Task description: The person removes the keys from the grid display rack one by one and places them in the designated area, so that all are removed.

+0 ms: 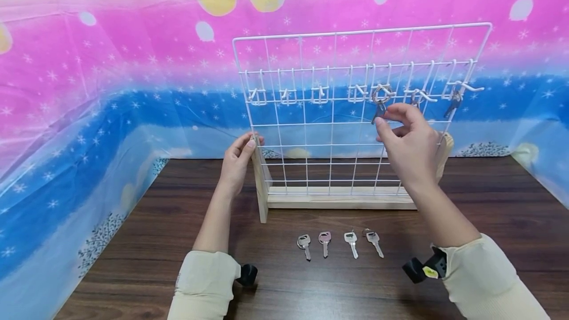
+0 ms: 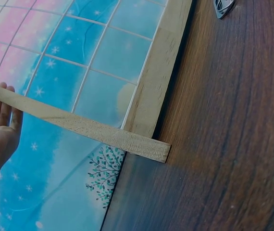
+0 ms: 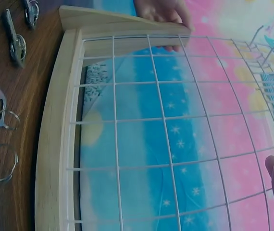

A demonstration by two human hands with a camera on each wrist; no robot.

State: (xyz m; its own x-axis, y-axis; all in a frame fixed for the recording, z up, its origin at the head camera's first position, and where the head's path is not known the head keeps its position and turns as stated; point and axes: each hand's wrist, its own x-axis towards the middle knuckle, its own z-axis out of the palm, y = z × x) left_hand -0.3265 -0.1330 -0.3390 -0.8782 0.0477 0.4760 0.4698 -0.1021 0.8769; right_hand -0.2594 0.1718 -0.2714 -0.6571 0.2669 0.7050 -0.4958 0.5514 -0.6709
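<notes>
A white wire grid rack (image 1: 331,145) on a wooden base carries a row of white hooks. At its left end my left hand (image 1: 237,162) grips the wooden side support (image 1: 262,181); the left wrist view shows that hand (image 2: 1,127) behind the wooden strip. My right hand (image 1: 411,142) pinches a key (image 1: 379,111) between thumb and index finger. The key's ring (image 1: 381,94) is at a hook right of the middle; whether it is looped over the hook is hard to tell. Further right, another key (image 1: 453,102) hangs from the end hook.
Several keys with rings lie in a row in front of the rack, among them a pink-headed key (image 1: 325,242) and a silver key (image 1: 351,244). The dark wooden table (image 1: 146,260) meets a patterned pink and blue cloth (image 1: 133,63) behind and at the sides.
</notes>
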